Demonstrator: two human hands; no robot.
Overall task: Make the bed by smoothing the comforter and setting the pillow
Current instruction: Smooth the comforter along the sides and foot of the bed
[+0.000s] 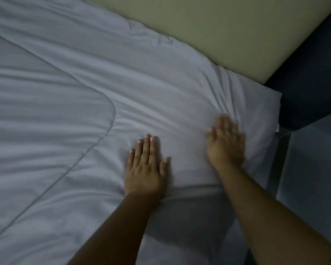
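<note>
Spread over the bed: the comforter, with its stitched seam curving left of the hands. Flat on the comforter, side by side: left hand nearer the seam, right hand just beside it toward the comforter's right corner. Behind the comforter, along its far edge: the headboard. Right of the comforter, beyond its corner: the floor.
</note>
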